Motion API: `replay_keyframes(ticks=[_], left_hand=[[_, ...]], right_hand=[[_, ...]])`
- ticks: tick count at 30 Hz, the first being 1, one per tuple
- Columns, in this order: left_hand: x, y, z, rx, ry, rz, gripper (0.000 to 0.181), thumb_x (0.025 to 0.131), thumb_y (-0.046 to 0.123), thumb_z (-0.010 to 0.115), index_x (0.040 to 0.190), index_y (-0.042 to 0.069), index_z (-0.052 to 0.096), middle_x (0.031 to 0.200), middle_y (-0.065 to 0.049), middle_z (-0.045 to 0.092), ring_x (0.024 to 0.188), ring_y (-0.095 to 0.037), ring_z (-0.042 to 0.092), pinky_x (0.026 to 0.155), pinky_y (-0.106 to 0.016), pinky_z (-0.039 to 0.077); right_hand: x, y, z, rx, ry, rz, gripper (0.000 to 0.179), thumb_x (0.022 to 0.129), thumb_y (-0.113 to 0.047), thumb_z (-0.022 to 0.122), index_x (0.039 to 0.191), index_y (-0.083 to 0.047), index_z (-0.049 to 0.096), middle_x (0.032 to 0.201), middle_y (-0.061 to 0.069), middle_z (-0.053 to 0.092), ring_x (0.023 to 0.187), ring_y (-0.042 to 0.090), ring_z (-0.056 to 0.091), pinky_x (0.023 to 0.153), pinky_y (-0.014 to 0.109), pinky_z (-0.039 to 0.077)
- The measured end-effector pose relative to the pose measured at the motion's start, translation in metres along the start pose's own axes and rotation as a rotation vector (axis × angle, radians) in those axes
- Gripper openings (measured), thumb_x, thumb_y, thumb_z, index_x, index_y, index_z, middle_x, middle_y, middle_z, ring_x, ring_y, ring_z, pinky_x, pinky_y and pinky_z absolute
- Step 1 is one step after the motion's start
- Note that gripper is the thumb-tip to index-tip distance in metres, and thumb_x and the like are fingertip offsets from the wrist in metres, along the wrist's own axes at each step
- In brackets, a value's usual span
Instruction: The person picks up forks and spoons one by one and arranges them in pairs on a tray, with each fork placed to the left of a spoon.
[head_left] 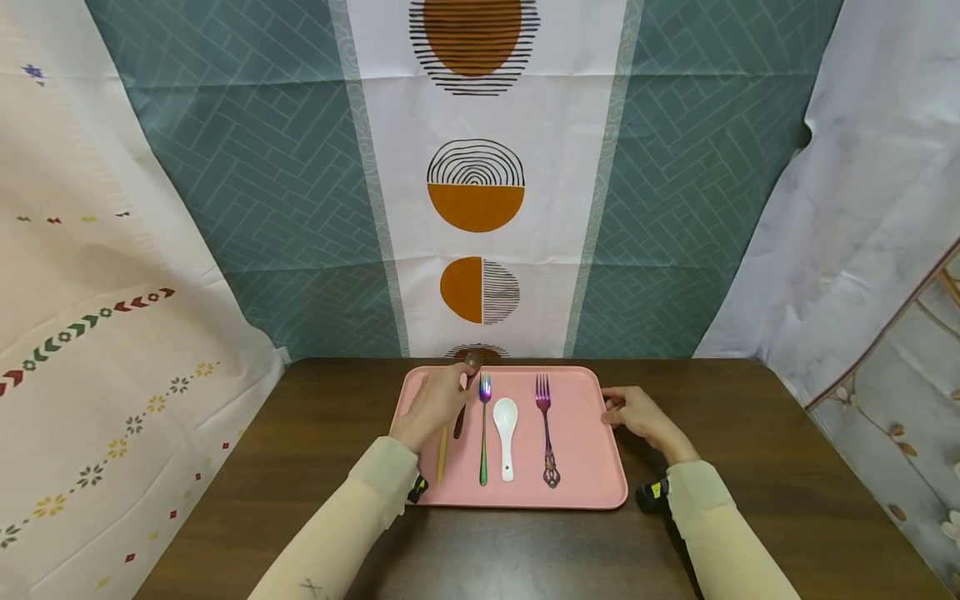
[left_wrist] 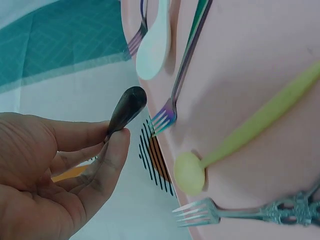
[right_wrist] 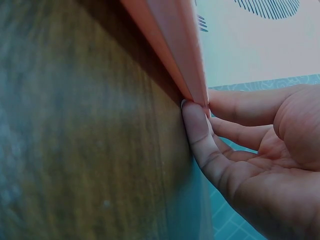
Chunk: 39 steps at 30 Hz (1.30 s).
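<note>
My left hand pinches a dark brown spoon between thumb and fingertips, over the left part of a pink tray. In the left wrist view the spoon shows only its dark rounded end above the fingers. On the tray beneath lie a yellow spoon and an ornate silver fork, partly or wholly covered by the hand in the head view. The right hand grips the tray's right rim, with the thumb at its edge.
Further right on the tray lie a rainbow fork with a green handle, a white spoon and a purple fork. The tray sits at the back of a dark wooden table, before a patterned cloth.
</note>
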<state>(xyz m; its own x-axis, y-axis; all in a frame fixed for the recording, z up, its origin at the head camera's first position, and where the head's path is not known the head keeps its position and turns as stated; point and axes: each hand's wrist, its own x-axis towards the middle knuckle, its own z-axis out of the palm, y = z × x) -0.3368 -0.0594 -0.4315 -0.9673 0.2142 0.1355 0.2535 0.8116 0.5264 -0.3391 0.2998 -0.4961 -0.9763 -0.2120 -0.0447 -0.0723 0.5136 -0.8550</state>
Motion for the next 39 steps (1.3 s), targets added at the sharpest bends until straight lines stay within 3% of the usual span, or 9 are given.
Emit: replay_keyframes(ticks=[7, 14, 23, 34, 39], left_hand=[[0.0, 0.012, 0.006, -0.019, -0.031, -0.003, 0.035, 0.095, 0.0, 0.07, 0.13, 0.005, 0.069, 0.097, -0.011, 0.072, 0.075, -0.019, 0.065, 0.063, -0.032, 0.053], [0.002, 0.025, 0.014, -0.032, -0.036, 0.021, 0.036, 0.096, 0.006, 0.073, 0.132, 0.005, 0.069, 0.115, -0.017, 0.073, 0.084, -0.022, 0.068, 0.07, -0.036, 0.056], [0.002, 0.042, 0.034, -0.053, -0.064, 0.041, 0.039, 0.095, 0.005, 0.074, 0.134, 0.008, 0.068, 0.09, -0.008, 0.071, 0.069, -0.013, 0.064, 0.057, -0.026, 0.051], [-0.001, 0.065, 0.05, -0.045, -0.077, 0.074, 0.034, 0.097, 0.004, 0.071, 0.131, 0.004, 0.07, 0.088, -0.009, 0.072, 0.063, -0.012, 0.059, 0.052, -0.024, 0.046], [0.0, 0.073, 0.058, -0.025, -0.09, 0.092, 0.036, 0.096, 0.007, 0.074, 0.131, 0.005, 0.071, 0.098, -0.01, 0.075, 0.068, -0.011, 0.058, 0.054, -0.023, 0.046]], right_hand=[[0.001, 0.0, 0.0, 0.0, 0.0, 0.0, 0.055, 0.087, 0.007, 0.069, 0.137, 0.022, 0.051, 0.096, 0.017, 0.062, 0.084, 0.024, 0.059, 0.074, 0.033, 0.057], [0.0, 0.0, -0.001, -0.01, -0.002, -0.001, 0.056, 0.087, 0.007, 0.069, 0.138, 0.023, 0.05, 0.098, 0.019, 0.062, 0.086, 0.026, 0.059, 0.075, 0.034, 0.056], [0.001, 0.0, -0.001, -0.002, -0.009, -0.006, 0.057, 0.087, 0.007, 0.068, 0.138, 0.023, 0.049, 0.097, 0.018, 0.061, 0.085, 0.025, 0.058, 0.073, 0.033, 0.056], [0.002, 0.0, -0.001, -0.012, -0.003, 0.0, 0.056, 0.087, 0.006, 0.069, 0.138, 0.023, 0.05, 0.098, 0.018, 0.061, 0.087, 0.025, 0.058, 0.074, 0.031, 0.055], [0.001, 0.0, 0.0, 0.004, -0.009, 0.01, 0.057, 0.088, 0.006, 0.069, 0.139, 0.023, 0.049, 0.098, 0.018, 0.061, 0.086, 0.024, 0.058, 0.075, 0.032, 0.057]])
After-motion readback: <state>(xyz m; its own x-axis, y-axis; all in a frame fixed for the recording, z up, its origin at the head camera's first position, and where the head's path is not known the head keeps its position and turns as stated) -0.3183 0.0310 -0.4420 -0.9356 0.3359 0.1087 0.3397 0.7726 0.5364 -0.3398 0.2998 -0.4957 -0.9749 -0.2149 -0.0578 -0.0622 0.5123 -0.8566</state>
